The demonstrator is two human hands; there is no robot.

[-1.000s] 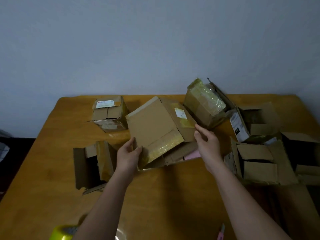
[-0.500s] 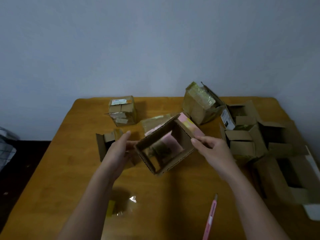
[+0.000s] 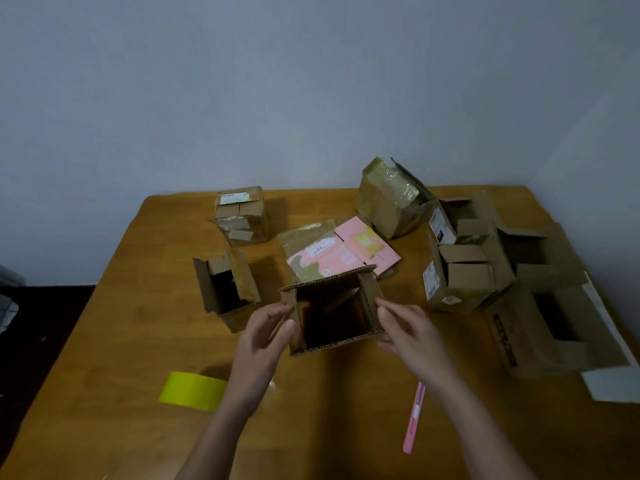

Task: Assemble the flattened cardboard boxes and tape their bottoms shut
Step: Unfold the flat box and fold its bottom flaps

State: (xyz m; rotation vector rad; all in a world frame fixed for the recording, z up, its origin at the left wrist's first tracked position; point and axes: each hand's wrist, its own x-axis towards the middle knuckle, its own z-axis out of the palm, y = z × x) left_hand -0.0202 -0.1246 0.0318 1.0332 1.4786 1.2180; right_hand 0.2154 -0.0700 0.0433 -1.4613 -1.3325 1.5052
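A small brown cardboard box [image 3: 372, 303] stands opened into a square tube on the wooden table [image 3: 131, 327], its open end facing up toward me. My left hand [image 3: 266, 334] pinches its left wall between curled fingers and thumb. My right hand [image 3: 408, 327] touches the right wall with fairly straight, spread fingers. Behind it lie flattened boxes, the top one pink [image 3: 343, 251]. A yellow tape roll [image 3: 192, 391] lies at the near left, partly behind my left forearm.
A pink utility knife [image 3: 414, 417] lies by my right forearm. A closed box [image 3: 240, 216] and an open one [image 3: 225, 289] stand on the left. A tape-wrapped box [image 3: 391, 199] sits at the back. Several open boxes [image 3: 464, 271] crowd the right edge.
The flat box was lifted off the pile, pulled open into a tube and brought down toward me onto the table. The pink flattened box beneath it now shows. My view has tilted down.
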